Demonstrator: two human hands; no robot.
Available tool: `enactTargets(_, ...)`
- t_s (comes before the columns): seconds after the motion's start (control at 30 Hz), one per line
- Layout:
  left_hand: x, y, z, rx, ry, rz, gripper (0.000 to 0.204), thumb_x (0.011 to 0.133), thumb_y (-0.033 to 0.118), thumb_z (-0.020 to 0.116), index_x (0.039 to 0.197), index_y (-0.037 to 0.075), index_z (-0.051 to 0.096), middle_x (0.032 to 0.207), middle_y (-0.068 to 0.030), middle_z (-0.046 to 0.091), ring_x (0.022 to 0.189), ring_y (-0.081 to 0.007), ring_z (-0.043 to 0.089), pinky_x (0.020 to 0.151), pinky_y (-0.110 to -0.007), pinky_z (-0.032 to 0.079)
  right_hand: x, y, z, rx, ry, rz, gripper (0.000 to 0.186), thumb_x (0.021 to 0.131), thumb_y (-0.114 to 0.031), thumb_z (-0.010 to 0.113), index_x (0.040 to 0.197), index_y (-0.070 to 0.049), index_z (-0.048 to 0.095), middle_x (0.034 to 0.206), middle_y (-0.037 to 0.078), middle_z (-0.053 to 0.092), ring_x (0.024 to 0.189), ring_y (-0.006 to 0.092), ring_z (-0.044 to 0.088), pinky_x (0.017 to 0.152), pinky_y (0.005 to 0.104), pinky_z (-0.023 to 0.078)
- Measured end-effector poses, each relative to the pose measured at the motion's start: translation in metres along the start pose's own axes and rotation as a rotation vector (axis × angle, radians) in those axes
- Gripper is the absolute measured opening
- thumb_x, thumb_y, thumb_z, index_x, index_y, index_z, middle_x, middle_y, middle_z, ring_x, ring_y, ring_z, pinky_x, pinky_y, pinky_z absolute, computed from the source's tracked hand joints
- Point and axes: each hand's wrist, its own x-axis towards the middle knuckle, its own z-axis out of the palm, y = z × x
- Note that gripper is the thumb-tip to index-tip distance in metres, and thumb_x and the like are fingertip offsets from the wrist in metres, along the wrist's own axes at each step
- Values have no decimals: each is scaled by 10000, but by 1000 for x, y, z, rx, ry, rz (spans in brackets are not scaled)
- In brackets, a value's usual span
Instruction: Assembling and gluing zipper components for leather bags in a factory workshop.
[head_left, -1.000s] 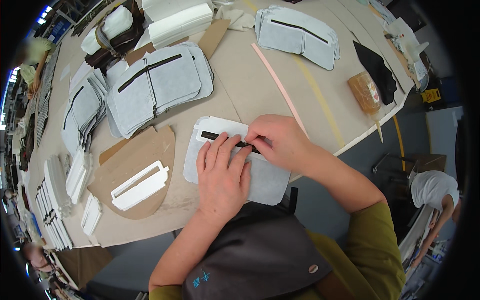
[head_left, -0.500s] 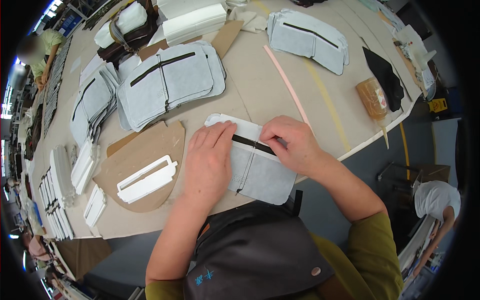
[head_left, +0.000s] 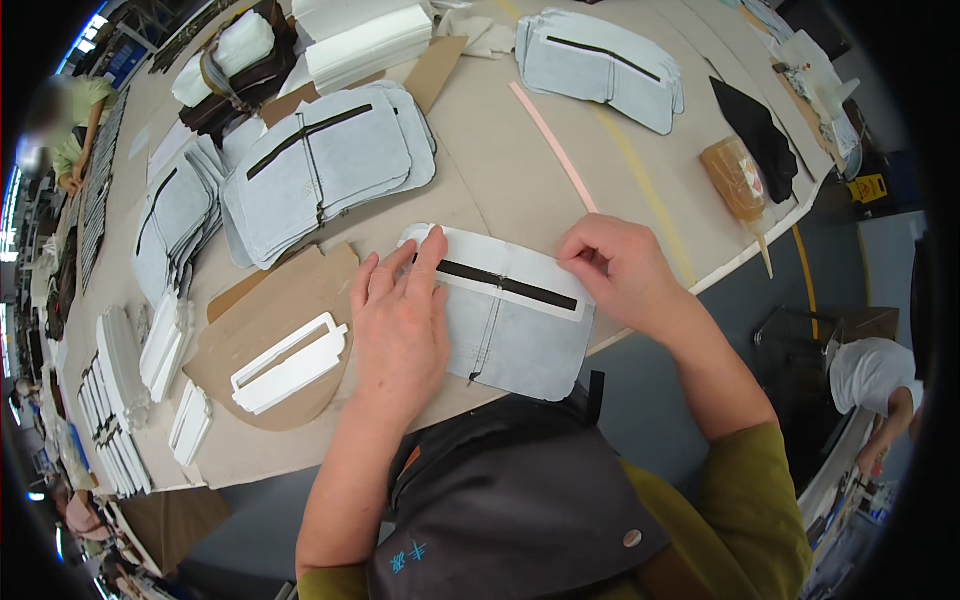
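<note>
Grey panel with a black zip-like band lies flat at the near edge of a beige table. The left hand rests across its left end, fingers slightly spread. At its upper right corner, the right hand's thumb and forefinger are bunched; whether they pinch the edge, I cannot tell. White frames lie on brown card to the left.

A pink strip lay on my table. Farther right I saw black fabric and, past it, a yellow sign.
</note>
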Motion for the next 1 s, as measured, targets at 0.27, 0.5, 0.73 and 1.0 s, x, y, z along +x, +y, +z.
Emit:
enactTargets(0.27,-2,26,13,-156,73,76,522,835,-44,712,1338,49,608,1067,-86,694,1008,-307,626,938,-449,467,-13,-15,-12,10,-55,139,275,810,1,797,1063,-24,692,904,58,670,784,143,623,715,280,525)
enactTargets(0.5,-1,24,25,-257,75,29,469,823,-46,730,1271,39,622,922,-86,644,894,-304,605,817,-410,496,-7,-11,-9,-71,-87,148,273,767,-36,829,1008,-22,701,860,66,664,761,171,626,708,309,533)
enactTargets(0.73,2,15,29,-384,84,-63,433,835,-32,757,1245,33,634,941,-87,628,892,-238,614,824,-361,513,4,-14,-11,-55,-198,308,179,798,-42,812,928,-30,689,810,45,646,704,124,608,647,277,503)
enactTargets(1.0,8,13,9,-517,148,-97,356,881,29,749,1223,24,649,1051,-114,660,959,-234,637,873,-358,516,11,3,-20,305,-72,188,93,899,-45,758,929,-25,672,872,8,684,768,71,624,697,253,511)
